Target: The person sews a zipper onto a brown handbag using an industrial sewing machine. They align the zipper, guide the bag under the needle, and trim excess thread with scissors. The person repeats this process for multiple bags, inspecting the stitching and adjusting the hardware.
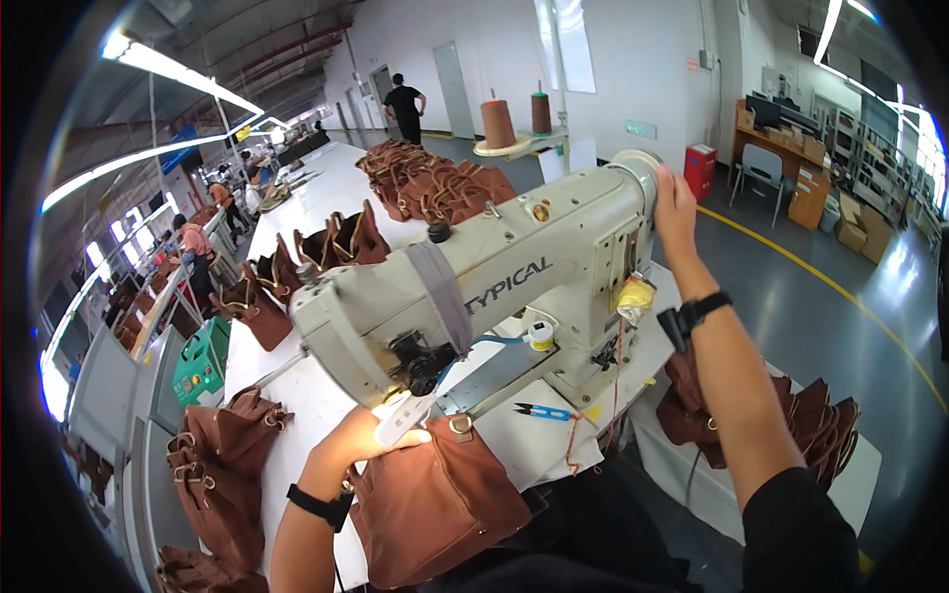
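A large cream industrial sewing machine stands on the white table before me. My right hand grips the rim of its handwheel at the upper right. Under the machine's head, my left hand holds the top edge of a brown bag close to the needle area. The thumb lies on the bag; the other fingers are mostly hidden behind the machine head's lower parts and the bag. A metal ring fitting shows on the bag's top corner. Blue thread snips lie right of the bag.
Brown bags lie at the left, and a big heap sits farther back. More brown pieces rest on a side surface at right. Thread cones stand behind the machine. A person in black is far off.
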The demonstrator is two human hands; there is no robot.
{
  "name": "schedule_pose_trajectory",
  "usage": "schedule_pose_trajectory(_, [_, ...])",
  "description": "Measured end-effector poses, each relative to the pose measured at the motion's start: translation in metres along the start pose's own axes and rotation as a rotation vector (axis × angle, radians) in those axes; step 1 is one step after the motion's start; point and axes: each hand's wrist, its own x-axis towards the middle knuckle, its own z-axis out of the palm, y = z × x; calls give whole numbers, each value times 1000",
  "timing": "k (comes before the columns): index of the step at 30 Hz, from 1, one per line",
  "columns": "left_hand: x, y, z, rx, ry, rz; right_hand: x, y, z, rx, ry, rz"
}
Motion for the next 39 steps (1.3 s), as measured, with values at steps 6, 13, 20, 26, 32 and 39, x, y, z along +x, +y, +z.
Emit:
schedule_pose_trajectory(6, [-31,0,18,415,428,-22,-3,-3,-18,127,-64,108])
schedule_pose_trajectory(13, [-175,129,115,81,484,-385,-3,10,-34,190,-122,179])
schedule_pose_trajectory(20, [-194,111,199,68,941,-386,-12,6,-11,275,-93,250])
schedule_pose_trajectory(26, [-168,35,150,90,998,-271,10,43,-35,276,-90,262])
schedule_pose_trajectory(32, [-138,-14,66,-127,1061,-279,-7,4,-23,321,-131,226])
schedule_pose_trajectory(39, [-68,48,126,559,665,-86,-77,-65,-71,198,198,-87])
